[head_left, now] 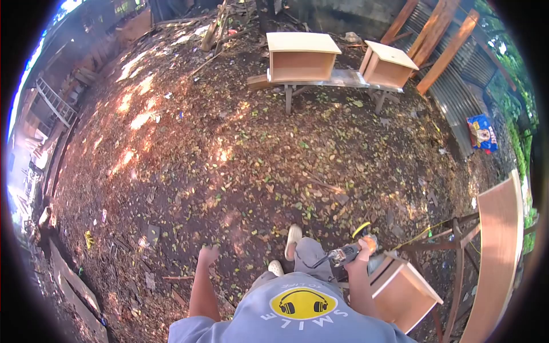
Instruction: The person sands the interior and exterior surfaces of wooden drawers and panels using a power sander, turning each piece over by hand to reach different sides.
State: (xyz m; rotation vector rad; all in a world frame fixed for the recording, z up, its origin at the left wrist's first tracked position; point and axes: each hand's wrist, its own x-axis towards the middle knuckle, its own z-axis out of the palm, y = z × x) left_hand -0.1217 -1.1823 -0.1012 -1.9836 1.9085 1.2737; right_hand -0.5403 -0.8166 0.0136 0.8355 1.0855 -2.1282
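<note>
My right hand (366,250) is wrapped round an angle grinder (343,255), held out at my right side. The grinder has a grey body, an orange head and a yellow disc (361,230) at its far end. Beside and below that hand stands a small open wooden cabinet (403,291) with pale edges. My left hand (210,255) hangs away from my body over the leafy ground, its fingers curled in and nothing visible in them.
Two more wooden cabinets (303,57) (390,64) rest on a low bench (343,79) ahead. A long curved-looking wooden panel (496,251) leans on a stand at right, near a yellow cord (420,235). Planks (71,280) lie at left; corrugated sheets (454,103) stand at right.
</note>
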